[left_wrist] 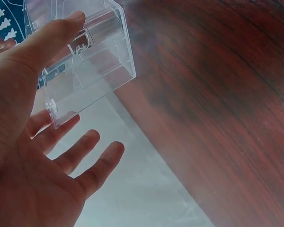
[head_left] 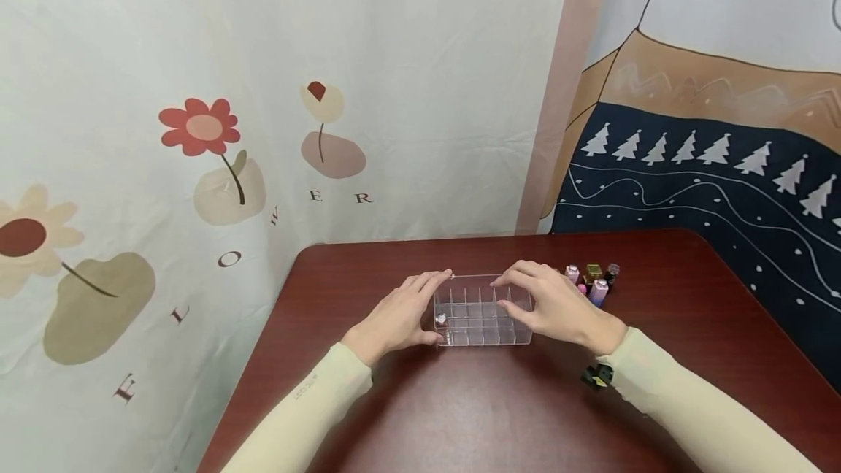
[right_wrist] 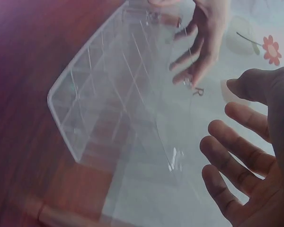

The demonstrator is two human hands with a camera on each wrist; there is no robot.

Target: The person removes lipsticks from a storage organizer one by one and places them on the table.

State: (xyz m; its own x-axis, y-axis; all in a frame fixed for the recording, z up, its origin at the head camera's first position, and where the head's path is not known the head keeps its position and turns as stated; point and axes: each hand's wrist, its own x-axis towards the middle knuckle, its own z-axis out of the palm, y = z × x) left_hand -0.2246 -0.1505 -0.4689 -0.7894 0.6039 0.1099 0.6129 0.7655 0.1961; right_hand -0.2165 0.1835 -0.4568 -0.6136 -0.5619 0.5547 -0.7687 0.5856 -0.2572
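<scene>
A clear plastic organizer (head_left: 482, 333) with several compartments sits on the dark red table in the head view. My left hand (head_left: 401, 312) holds its left end, thumb at the front corner and fingers at the back corner. In the left wrist view the thumb lies across the clear wall, and the other fingers spread behind it. A small bottle with a clear cap (head_left: 441, 320) occupies the front left compartment. Over the organizer's right end is my right hand (head_left: 552, 305), its thumb and fingers apart; the right wrist view shows nothing between them.
Several small bottles with pink, gold and dark caps (head_left: 594, 274) stand together behind my right hand, partly hidden by it. The reddish-brown table (head_left: 460, 414) meets a flower-printed curtain (head_left: 420, 130) at the back and a dark tree-patterned one (head_left: 696, 166) at the right.
</scene>
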